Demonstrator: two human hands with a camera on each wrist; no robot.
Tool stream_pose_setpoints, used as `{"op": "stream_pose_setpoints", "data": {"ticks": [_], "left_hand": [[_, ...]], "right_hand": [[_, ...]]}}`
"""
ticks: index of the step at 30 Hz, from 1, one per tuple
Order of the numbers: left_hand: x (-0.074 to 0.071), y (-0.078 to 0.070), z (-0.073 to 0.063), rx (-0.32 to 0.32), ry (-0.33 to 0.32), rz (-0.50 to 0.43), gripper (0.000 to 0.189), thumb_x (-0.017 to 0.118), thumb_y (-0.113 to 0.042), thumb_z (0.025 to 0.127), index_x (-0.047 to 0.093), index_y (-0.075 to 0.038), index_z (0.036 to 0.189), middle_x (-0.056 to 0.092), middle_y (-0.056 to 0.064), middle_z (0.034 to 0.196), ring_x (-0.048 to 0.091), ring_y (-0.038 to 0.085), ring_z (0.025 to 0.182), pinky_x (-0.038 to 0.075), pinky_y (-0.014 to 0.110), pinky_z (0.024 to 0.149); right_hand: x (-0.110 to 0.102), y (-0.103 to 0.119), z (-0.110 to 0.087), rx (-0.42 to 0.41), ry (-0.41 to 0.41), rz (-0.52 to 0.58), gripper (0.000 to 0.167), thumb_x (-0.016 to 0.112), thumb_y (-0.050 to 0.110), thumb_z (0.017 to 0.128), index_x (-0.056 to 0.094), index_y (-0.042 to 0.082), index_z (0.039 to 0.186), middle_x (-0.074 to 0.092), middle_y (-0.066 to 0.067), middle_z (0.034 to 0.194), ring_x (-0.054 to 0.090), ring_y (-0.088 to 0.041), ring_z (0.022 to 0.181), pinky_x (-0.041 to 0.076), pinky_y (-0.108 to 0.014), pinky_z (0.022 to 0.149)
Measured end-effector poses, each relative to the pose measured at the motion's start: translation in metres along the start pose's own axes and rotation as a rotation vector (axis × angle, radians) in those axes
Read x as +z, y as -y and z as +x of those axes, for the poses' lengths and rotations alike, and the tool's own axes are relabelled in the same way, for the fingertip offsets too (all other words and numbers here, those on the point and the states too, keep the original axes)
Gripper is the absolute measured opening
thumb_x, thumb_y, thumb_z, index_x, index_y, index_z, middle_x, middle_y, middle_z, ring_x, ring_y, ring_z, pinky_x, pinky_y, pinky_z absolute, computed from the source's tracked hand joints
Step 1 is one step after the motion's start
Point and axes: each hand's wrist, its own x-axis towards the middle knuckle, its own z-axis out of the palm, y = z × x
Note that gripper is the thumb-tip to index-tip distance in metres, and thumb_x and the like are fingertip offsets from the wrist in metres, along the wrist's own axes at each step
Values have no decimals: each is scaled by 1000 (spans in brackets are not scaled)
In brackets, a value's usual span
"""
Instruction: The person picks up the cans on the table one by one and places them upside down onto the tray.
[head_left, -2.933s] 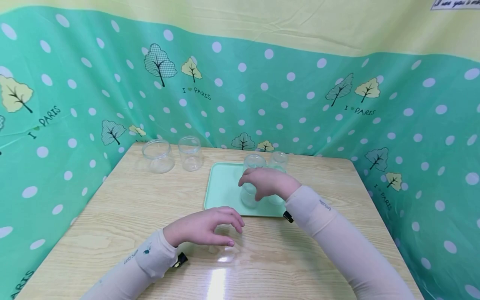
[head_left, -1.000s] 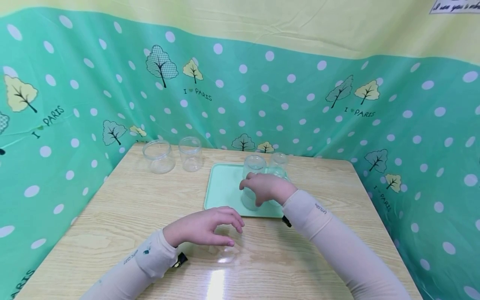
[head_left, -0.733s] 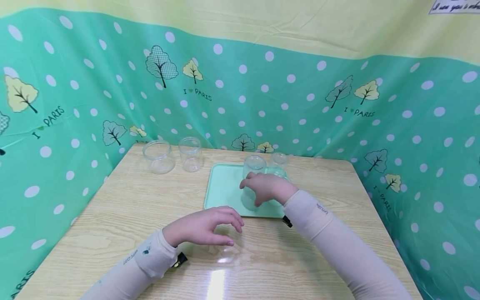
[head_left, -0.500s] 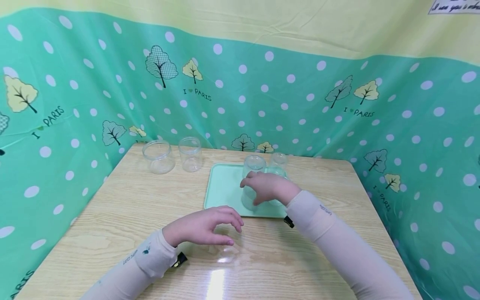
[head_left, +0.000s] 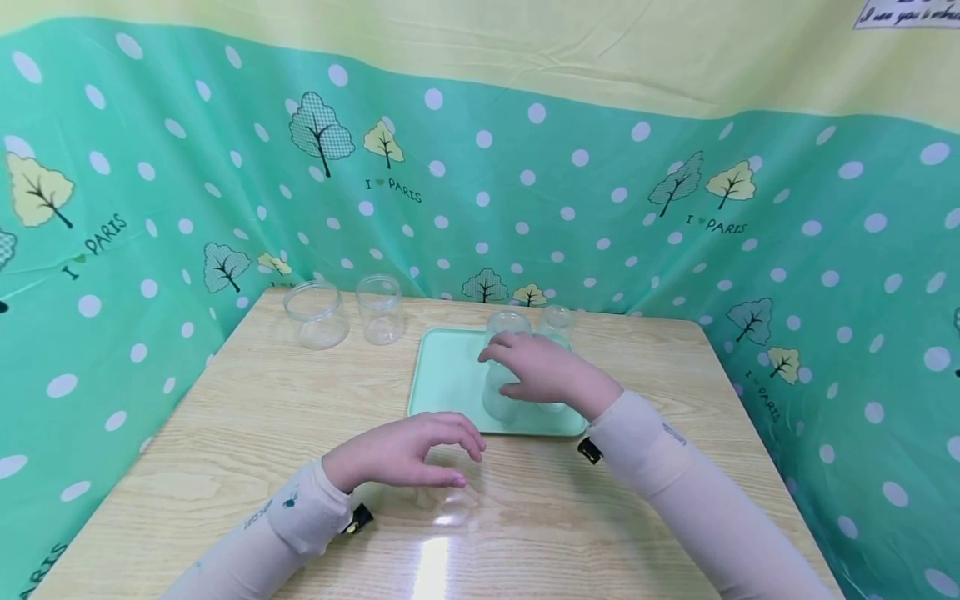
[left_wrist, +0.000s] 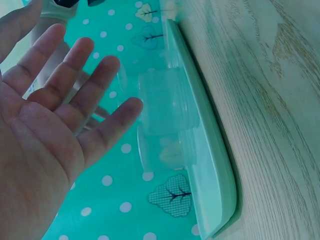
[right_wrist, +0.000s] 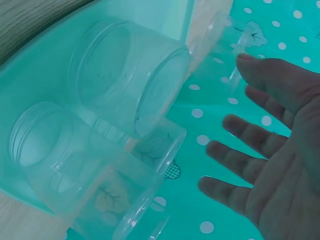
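Note:
My right hand (head_left: pixel 543 371) hovers over the pale green tray (head_left: pixel 442 379), fingers and thumb spread. Just past its fingertips stands a clear plastic jar (head_left: pixel 501 404), upside down on the tray. In the right wrist view a gap separates the spread fingers from the nearest jar (right_wrist: pixel 130 75), and a second jar (right_wrist: pixel 45 155) stands beside it, threaded rim down. The hand partly hides several jars in the head view. My left hand (head_left: pixel 412 450) stays above the table in front of the tray, fingers loosely bent, holding nothing.
At the back left of the table stand a wide clear jar (head_left: pixel 318 321) and a narrower one (head_left: pixel 381 312), rims up. A small clear jar (head_left: pixel 557 321) shows behind the right hand. A green dotted cloth (head_left: pixel 600 208) hangs around the wooden table (head_left: pixel 300 400).
My right hand has lifted slightly and drawn back to the right, its thumb now higher against the front jar's outline. The left hand and the jars look unmoved.

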Motion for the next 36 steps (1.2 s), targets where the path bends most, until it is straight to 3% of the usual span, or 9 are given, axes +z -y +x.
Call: {"op": "stream_pose_setpoints", "data": {"ticks": [9, 15, 22, 32, 36], "left_hand": [[0, 3, 1, -38, -59, -3, 23, 70, -34, 99, 65, -28, 120, 58, -10, 136, 54, 10, 130, 47, 33, 111], [-2, 3, 1, -53, -111, -4, 22, 70, -33, 99, 65, -30, 120, 58, -9, 137, 53, 9, 130, 47, 33, 110], [-1, 4, 2, -81, -200, 15, 28, 74, -21, 96, 63, -33, 119, 56, -12, 136, 54, 10, 128, 49, 35, 108], [-5, 0, 3, -102, -274, -8, 32, 76, -18, 94, 63, -30, 121, 58, -13, 133, 56, 8, 124, 54, 40, 98], [-6, -1, 2, -103, -301, 0, 29, 75, -24, 96, 63, -29, 122, 58, -11, 134, 56, 9, 126, 56, 45, 95]], "right_hand": [[5, 6, -11, -122, -292, 21, 46, 75, 22, 93, 61, 20, 136, 59, -1, 138, 59, -22, 126, 52, -38, 105], [9, 13, -19, -156, -405, 26, 47, 76, 22, 92, 61, 19, 136, 60, -1, 137, 58, -21, 127, 51, -38, 106], [16, 19, -26, -213, -578, 85, 42, 75, 22, 94, 63, 16, 134, 63, -1, 135, 58, -20, 129, 50, -38, 108], [28, 24, -40, -219, -679, 162, 44, 76, 24, 94, 63, 15, 135, 61, -4, 138, 56, -21, 131, 49, -40, 109], [33, 26, -44, -222, -695, 192, 44, 74, 25, 95, 62, 15, 136, 60, -5, 139, 55, -22, 132, 48, -40, 110]]}}
